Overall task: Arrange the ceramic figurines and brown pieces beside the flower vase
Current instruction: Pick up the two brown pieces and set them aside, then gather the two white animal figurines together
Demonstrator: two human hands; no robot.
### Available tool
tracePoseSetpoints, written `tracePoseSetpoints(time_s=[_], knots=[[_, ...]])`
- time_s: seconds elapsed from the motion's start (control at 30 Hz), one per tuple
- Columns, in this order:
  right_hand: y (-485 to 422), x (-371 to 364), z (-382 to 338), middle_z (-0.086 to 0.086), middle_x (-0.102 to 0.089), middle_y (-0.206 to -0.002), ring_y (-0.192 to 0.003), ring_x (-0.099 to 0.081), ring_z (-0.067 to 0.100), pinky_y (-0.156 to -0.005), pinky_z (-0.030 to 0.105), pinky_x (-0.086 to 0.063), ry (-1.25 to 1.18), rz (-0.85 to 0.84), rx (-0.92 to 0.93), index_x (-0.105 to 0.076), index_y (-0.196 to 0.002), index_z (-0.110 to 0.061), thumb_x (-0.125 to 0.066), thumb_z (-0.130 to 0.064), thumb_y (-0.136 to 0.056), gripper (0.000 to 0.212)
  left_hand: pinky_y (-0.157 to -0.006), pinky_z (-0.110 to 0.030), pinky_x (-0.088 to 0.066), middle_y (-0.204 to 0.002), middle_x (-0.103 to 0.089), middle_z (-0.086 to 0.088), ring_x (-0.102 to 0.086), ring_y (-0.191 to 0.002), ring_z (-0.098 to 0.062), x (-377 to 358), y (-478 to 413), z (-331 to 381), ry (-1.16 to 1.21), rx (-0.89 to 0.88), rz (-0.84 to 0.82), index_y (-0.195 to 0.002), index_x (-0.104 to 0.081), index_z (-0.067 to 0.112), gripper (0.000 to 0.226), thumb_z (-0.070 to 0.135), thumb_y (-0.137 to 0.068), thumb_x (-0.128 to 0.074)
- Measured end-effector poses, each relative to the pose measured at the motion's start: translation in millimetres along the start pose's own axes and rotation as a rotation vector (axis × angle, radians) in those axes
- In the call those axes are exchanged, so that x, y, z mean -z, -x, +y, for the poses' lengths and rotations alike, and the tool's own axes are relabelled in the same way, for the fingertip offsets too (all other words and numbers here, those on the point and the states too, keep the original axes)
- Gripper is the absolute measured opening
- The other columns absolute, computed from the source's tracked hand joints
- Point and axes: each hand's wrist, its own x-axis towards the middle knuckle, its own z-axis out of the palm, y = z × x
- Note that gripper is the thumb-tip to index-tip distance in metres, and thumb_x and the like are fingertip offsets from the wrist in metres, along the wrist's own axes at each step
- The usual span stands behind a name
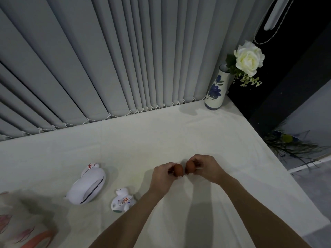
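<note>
Your counter (161, 136): pale and cloth-covered.
On it you have a large white figurine (87, 185), a small painted figurine (122, 200), and the flower vase (216, 90) at the far corner.

Pale counter (125, 140) backed by grey vertical blinds (107, 51) at far; patterned cloth (10, 226) near left; dried stems (293, 147) at right.

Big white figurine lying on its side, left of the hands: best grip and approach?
Probably across the rounded body of the large white figurine, from above. It lies tipped over on the table, its long axis running from the painted head at the far end to the base nearer the camera. The mid-body looks the broadest and smoothest span for fingers; the head end tapers.
</note>
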Motion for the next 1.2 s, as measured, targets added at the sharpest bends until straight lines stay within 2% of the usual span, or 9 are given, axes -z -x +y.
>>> tracePoseSetpoints(time_s=[0.13,0.23,0.3,0.43,0.53,0.73,0.97,1.13,1.2], knots=[[-0.1,0.2,0.8,0.016,-0.069,-0.089,-0.081,-0.063,0.018,-0.067,0.011,-0.051,0.014,-0.007,0.013,-0.066,-0.09,-0.002,-0.061,0.017,-0.069,0.029,-0.064,-0.01,-0.045,-0.058,-0.064,0.019,-0.056,-0.062,0.001,0.4,0.3,-1.1,-0.034,-0.001,-0.018,-0.061,-0.067,0.028,0.033,-0.005,-0.067,-0.067],[2.5,0.0,-0.3,0.008,-0.067,-0.091,-0.083,-0.063,0.017,-0.067,0.01,-0.052,-0.019,-0.013,0.023,-0.066,-0.092,-0.007,-0.063,0.017,-0.07,0.033,-0.077,-0.029,-0.054,-0.072,-0.068,0.009,-0.063,-0.074,-0.011,2.2,1.1,-1.8,-0.029,0.005,-0.042,-0.068,-0.067,0.026,0.032,-0.005,-0.067,-0.069],[5.7,0.2,-1.4,0.004,-0.067,-0.094,-0.085,-0.064,0.017,-0.07,0.014,-0.055,-0.055,-0.025,0.028,-0.066,-0.093,-0.016,-0.063,0.016,-0.07,0.04,-0.083,-0.032,-0.055,-0.084,-0.071,0.004,-0.067,-0.085,-0.016,3.0,2.5,-1.7,-0.019,0.006,-0.038,-0.083,-0.071,0.02,0.031,-0.006,-0.067,-0.07],[11.6,3.1,-2.7,-0.003,-0.065,-0.105,-0.1,-0.063,0.018,-0.086,0.029,-0.055,-0.096,-0.032,0.022,-0.062,-0.097,-0.032,-0.07,0.014,-0.065,0.056,-0.091,-0.036,-0.054,-0.109,-0.071,-0.008,-0.065,-0.101,-0.023,6.0,5.1,-2.6,-0.029,0.017,-0.035,-0.111,-0.067,0.01,0.049,-0.008,-0.066,-0.07],[15.5,6.9,-5.3,-0.003,-0.061,-0.116,-0.112,-0.058,0.016,-0.094,0.028,-0.049,-0.099,-0.042,0.008,-0.059,-0.106,-0.03,-0.081,0.004,-0.061,0.061,-0.099,-0.043,-0.05,-0.123,-0.064,-0.015,-0.061,-0.111,-0.029,12.4,9.1,-4.4,-0.022,0.03,-0.052,-0.122,-0.06,0.004,0.057,-0.011,-0.069,-0.071],[21.7,14.1,-28.7,-0.011,-0.058,-0.119,-0.111,-0.054,0.001,-0.098,0.02,-0.041,-0.117,0.064,0.05,-0.06,-0.107,-0.035,-0.086,-0.02,-0.061,0.055,-0.098,-0.019,-0.042,-0.132,-0.058,-0.011,-0.056,-0.119,-0.021,37.6,20.5,-10.2,-0.025,0.046,0.021,-0.128,-0.055,0.007,0.059,-0.007,-0.074,-0.072],[13.5,-10.5,-79.5,-0.006,-0.058,-0.113,-0.106,-0.056,-0.002,-0.091,0.0,-0.042,-0.026,0.216,0.32,-0.067,-0.104,-0.021,-0.083,-0.021,-0.066,0.041,-0.097,-0.022,-0.043,-0.13,-0.059,-0.014,-0.058,-0.118,-0.025,86.6,40.3,-15.3,-0.027,0.027,0.159,-0.126,-0.057,0.007,0.049,-0.003,-0.079,-0.069],[5.0,-48.4,-113.6,-0.004,-0.059,-0.11,-0.104,-0.058,0.003,-0.09,0.002,-0.043,0.01,0.164,0.429,-0.069,-0.1,-0.02,-0.082,-0.025,-0.067,0.036,-0.102,-0.031,-0.045,-0.132,-0.059,-0.01,-0.057,-0.118,-0.025,127.7,54.9,-23.5,-0.076,0.08,0.265,-0.126,-0.058,0.01,0.046,0.01,-0.082,-0.07],[2.8,-67.0,-123.6,-0.002,-0.059,-0.11,-0.103,-0.059,0.007,-0.091,0.009,-0.046,0.06,0.089,0.455,-0.067,-0.104,-0.018,-0.081,-0.023,-0.069,0.038,-0.102,-0.027,-0.04,-0.13,-0.06,-0.008,-0.056,-0.119,-0.022,144.9,59.5,-28.9,-0.187,0.101,0.361,-0.125,-0.058,0.011,0.042,0.016,-0.085,-0.067]])
